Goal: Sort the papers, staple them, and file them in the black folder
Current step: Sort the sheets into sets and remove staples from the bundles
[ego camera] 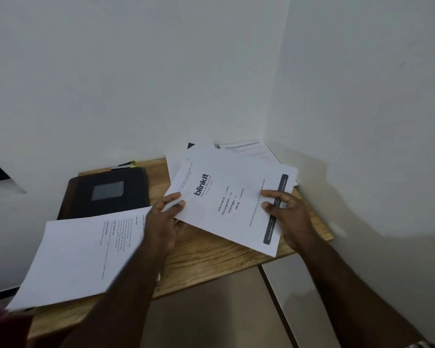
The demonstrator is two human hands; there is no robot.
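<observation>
A plain office corner: small wooden desk [211, 257] against bare white walls [161, 71], printed papers [231, 197].

A wooden table [206, 257] stands in a corner of 2 plain white walls [136, 71], above a beige floor [211, 310].

Folder [106, 194] left on table [211, 254]; stapler [124, 165] behind it; sheet [86, 252] before; papers [231, 197] right.

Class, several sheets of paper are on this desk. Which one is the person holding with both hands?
The blinkit sheet, with a dark bar along one edge. The left hand and right hand pinch its opposite edges; the text sheet beside the black folder lies unheld.
</observation>
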